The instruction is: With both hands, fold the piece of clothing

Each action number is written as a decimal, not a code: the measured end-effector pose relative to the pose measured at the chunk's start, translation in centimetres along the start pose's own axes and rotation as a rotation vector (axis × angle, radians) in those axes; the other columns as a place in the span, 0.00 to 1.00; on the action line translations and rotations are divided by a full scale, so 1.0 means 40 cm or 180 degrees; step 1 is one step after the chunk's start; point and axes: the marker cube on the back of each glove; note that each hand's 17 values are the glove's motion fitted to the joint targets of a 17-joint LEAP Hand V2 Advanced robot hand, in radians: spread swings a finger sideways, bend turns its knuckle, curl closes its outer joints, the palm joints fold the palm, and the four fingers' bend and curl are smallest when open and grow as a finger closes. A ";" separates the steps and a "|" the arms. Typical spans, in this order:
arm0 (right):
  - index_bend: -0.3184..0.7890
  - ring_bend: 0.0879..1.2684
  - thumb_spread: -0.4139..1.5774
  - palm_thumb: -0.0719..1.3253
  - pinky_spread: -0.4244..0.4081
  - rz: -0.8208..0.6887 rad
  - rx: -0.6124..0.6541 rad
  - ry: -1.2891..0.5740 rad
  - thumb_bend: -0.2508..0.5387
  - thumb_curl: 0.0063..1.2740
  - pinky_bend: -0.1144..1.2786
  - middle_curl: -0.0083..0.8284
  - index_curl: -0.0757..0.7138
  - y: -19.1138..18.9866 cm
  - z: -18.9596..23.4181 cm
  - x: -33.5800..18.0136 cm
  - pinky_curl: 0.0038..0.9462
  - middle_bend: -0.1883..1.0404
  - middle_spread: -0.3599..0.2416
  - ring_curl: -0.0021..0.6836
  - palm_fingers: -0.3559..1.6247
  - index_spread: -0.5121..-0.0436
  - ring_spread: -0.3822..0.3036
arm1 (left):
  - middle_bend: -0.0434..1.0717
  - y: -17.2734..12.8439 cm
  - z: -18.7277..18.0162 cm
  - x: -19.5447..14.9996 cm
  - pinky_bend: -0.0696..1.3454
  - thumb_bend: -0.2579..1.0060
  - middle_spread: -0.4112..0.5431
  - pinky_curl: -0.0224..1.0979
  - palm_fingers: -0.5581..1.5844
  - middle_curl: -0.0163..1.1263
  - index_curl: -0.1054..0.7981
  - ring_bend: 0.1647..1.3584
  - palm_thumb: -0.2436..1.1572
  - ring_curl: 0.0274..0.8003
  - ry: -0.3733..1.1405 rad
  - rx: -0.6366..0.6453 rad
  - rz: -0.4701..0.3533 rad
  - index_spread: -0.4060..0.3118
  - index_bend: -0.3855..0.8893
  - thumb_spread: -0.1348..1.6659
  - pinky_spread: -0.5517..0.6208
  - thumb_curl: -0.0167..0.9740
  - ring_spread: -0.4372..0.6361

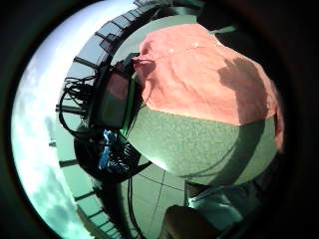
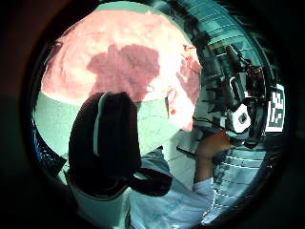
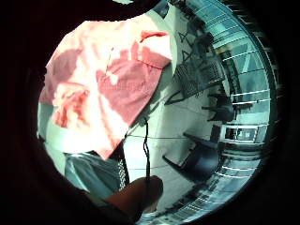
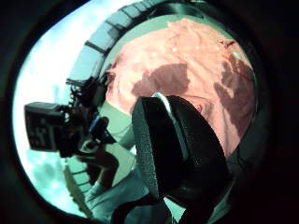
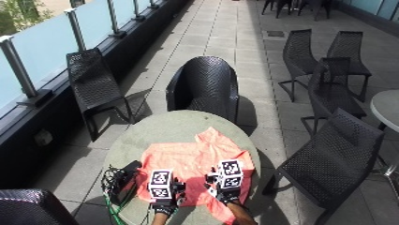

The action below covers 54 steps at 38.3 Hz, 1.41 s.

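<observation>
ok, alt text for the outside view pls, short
A salmon-pink piece of clothing lies spread on a round grey table, with a person's gloved left hand and right hand side by side over its near edge. A black device with cables sits on the table's left; black wicker chairs stand around on a tiled terrace.
</observation>
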 end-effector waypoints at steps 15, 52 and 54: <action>0.45 0.11 0.76 0.25 0.81 -0.0029 0.0018 0.0033 0.50 0.07 0.32 0.21 0.36 0.011 -0.016 -0.010 0.19 0.31 0.52 0.17 0.28 0.29 0.75 | 0.21 0.012 -0.026 -0.002 0.32 0.28 0.48 0.21 0.41 0.19 0.28 0.32 0.31 0.24 0.0019 0.0005 0.0016 0.47 0.41 0.69 0.77 0.14 0.62; 0.42 0.24 0.73 0.37 0.82 0.0074 -0.0575 -0.0317 0.37 0.20 0.45 0.36 0.37 -0.024 0.323 0.109 0.34 0.33 0.58 0.34 0.27 0.33 0.80 | 0.20 -0.097 0.294 -0.184 0.32 0.19 0.51 0.30 0.39 0.29 0.41 0.36 0.37 0.31 -0.0012 -0.0214 0.0058 0.50 0.48 0.70 0.80 0.28 0.65; 0.46 0.28 0.75 0.46 0.79 0.0096 -0.0204 -0.0331 0.46 0.22 0.43 0.37 0.39 -0.045 0.320 0.128 0.33 0.34 0.53 0.35 0.36 0.32 0.72 | 0.20 -0.121 0.303 -0.198 0.31 0.21 0.49 0.30 0.43 0.29 0.44 0.34 0.38 0.30 -0.0142 0.0239 0.0068 0.46 0.52 0.73 0.78 0.28 0.63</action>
